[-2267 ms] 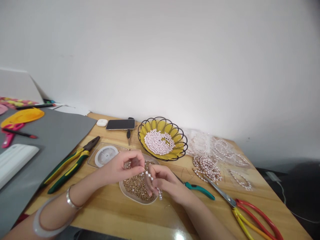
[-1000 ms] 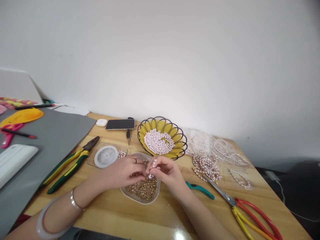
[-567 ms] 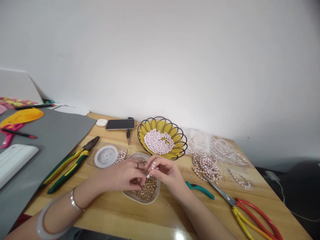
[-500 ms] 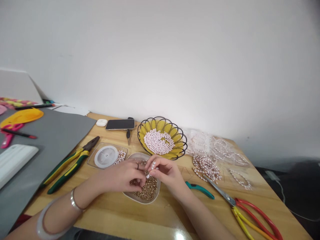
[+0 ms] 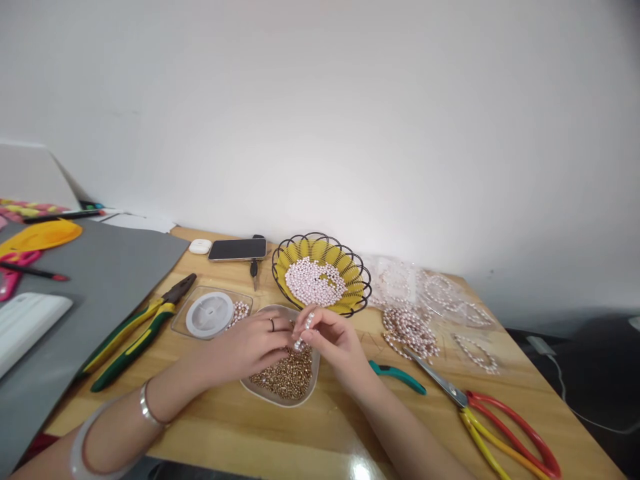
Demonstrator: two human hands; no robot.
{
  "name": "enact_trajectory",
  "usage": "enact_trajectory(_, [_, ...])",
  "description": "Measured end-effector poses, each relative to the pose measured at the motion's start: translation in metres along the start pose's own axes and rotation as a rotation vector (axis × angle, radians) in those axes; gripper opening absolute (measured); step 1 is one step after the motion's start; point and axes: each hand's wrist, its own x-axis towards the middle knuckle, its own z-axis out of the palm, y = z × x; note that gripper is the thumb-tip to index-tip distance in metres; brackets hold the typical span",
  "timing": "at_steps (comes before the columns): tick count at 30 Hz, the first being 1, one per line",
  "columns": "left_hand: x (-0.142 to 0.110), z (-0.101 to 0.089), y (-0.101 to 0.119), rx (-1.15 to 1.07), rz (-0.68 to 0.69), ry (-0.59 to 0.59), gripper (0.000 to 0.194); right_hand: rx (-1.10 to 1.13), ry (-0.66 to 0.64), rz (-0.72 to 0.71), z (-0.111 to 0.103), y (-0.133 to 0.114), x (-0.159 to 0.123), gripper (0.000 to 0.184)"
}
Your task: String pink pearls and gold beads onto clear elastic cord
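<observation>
Pearl strand, short and near-upright, is pinched in the right hand over the gold-bead dish, while the left hand meets it fingertip to fingertip, pinching too.

Left hand covers the near-left part of the dish of gold beads. Thread between the fingertips too fine to see. Pink scissors and white case cut by left edge. Contents of clear bags blurred.

wall: plain white | table: light wood | mat: grey
</observation>
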Motion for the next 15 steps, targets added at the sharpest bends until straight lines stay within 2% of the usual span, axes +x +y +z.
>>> enact_trajectory(3, [0.0000, 0.0012, 0.0005, 0.020, 0.016, -0.029, 0.033, 0.013, 0.024, 0.012, -0.0016, 0.0013, -0.0001, 0.021])
enact_trajectory(5, [0.0012, 0.0018, 0.0035, 0.013, 0.043, -0.065, 0.037, 0.023, 0.026, 0.024, -0.0022, 0.0023, -0.0002, 0.022])
enact_trajectory(10, [0.0023, 0.0037, 0.0077, 0.012, 0.035, -0.073, 0.028, 0.017, 0.014, 0.008, -0.0015, 0.0025, 0.0000, 0.022])
enact_trajectory(15, [0.0015, 0.0063, 0.0039, -0.032, -0.019, -0.014, 0.016, 0.009, 0.002, 0.008, -0.0005, -0.0005, 0.0002, 0.021])
